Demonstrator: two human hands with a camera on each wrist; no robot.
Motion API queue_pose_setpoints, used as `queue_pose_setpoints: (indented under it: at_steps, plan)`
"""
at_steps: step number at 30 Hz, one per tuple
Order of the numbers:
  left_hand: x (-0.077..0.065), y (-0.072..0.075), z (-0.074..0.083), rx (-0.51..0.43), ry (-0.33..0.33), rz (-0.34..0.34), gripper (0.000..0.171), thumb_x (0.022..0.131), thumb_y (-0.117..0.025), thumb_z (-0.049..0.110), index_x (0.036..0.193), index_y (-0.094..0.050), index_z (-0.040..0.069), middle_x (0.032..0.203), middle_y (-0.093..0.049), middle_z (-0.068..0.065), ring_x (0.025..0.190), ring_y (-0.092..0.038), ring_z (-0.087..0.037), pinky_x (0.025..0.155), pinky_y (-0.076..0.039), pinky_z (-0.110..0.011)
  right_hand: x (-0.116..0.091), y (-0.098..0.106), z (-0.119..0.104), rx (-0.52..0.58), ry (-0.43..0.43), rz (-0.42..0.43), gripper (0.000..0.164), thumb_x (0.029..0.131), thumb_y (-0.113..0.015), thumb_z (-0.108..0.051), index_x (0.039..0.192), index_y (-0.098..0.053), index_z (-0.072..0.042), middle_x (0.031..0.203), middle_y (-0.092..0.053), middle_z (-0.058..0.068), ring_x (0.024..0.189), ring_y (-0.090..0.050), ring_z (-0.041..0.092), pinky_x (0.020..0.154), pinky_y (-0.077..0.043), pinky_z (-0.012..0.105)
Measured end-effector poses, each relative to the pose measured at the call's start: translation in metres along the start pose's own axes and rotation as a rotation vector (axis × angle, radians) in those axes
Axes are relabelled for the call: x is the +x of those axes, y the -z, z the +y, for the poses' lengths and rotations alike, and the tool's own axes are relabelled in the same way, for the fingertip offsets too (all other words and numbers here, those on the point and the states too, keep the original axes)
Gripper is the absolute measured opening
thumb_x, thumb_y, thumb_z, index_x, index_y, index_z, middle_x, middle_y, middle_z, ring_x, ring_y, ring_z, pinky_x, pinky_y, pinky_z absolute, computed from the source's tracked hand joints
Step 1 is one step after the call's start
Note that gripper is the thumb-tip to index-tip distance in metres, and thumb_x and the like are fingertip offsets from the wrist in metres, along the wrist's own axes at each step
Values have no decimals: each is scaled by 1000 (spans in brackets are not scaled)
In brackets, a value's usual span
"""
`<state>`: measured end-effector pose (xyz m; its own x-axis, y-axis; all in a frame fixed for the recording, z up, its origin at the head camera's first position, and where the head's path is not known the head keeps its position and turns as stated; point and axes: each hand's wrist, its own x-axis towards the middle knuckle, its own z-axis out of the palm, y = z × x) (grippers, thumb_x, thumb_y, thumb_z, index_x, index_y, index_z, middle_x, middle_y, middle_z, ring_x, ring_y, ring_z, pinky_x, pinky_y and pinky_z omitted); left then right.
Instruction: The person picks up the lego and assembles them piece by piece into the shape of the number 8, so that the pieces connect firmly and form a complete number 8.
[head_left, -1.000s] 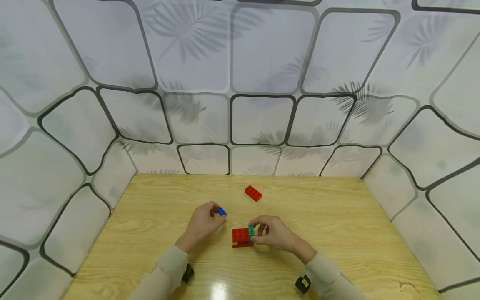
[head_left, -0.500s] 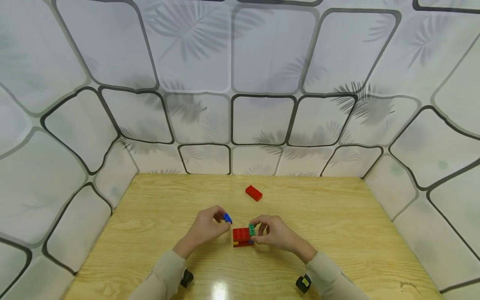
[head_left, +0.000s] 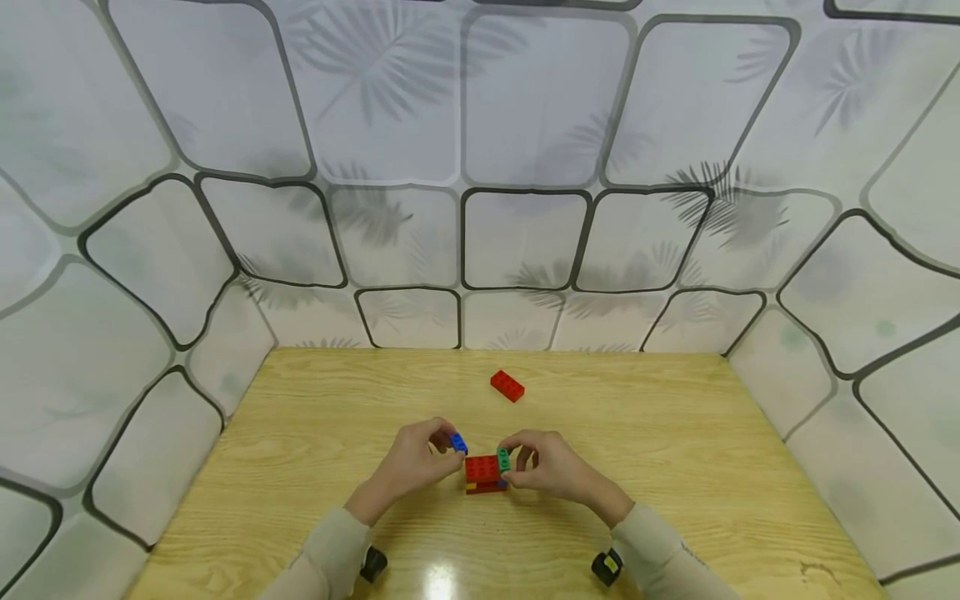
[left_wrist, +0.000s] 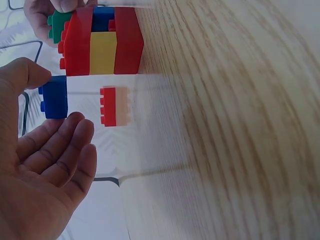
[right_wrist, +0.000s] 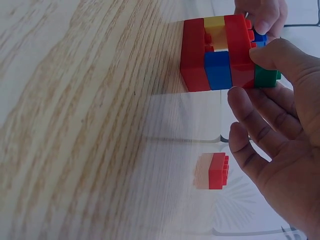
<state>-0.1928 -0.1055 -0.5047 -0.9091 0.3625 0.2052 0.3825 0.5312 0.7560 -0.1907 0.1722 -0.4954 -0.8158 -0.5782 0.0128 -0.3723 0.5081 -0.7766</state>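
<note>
Roughly midway between the tabletop side edges sat the brick stack, right hand pinching its green top brick, probably to steady it; left hand pinched a blue brick end to end, likely so the underside stayed free.

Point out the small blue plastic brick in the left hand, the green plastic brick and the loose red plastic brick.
Small blue plastic brick (left_wrist: 56, 98): left wrist view, side face.
Green plastic brick (right_wrist: 265, 77): right wrist view, side face.
Loose red plastic brick (head_left: 508, 384): head view, studded top.
</note>
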Motion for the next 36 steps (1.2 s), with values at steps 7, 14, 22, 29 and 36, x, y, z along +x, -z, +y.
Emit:
queue_pose_setpoints:
  at_steps: [7, 14, 22, 29, 36]
  plan:
    - [-2, -1, 2, -16, -4, -8, 17, 86, -78, 20, 101, -72, 12, 90, -74, -1, 80, -63, -6, 69, -53, -23, 0, 0, 0, -1, 6, 3, 38, 94, -81, -21, 127, -71, -6, 109, -73, 1, 80, -65, 4, 65, -53, 23]
    - [-4, -2, 1, -20, -13, -6, 18, 87, -77, 19, 103, -72, 13, 90, -74, -2, 80, -63, -5, 71, -53, -24, -1, -1, 1, 1, 6, 5, 38, 94, -80, -20, 128, -71, -6, 111, -73, 1, 81, -65, 5, 66, -53, 23]
    - [-9, -1, 1, -48, -20, 1, 19, 87, -77, 19, 105, -72, 12, 90, -74, -2, 79, -63, -5, 70, -53, -24, -1, -2, 5, 1, -5, 16, 42, 94, -81, -22, 130, -70, -5, 111, -74, 1, 82, -64, 4, 67, -52, 23]
    - [-11, -4, 3, -46, -40, 7, 19, 86, -79, 18, 104, -73, 13, 89, -74, 1, 78, -64, -4, 70, -53, -24, 0, -3, 6, -2, 3, 14, 42, 94, -81, -22, 131, -70, -5, 114, -74, 3, 82, -65, 4, 68, -52, 24]
    - [-11, -7, 7, -62, -44, -18, 18, 87, -79, 19, 104, -73, 14, 90, -74, 5, 80, -64, -3, 72, -54, -24, -1, -3, 6, 4, 12, 13, 41, 94, -80, -20, 131, -70, -5, 111, -74, 5, 81, -65, 4, 67, -53, 23]
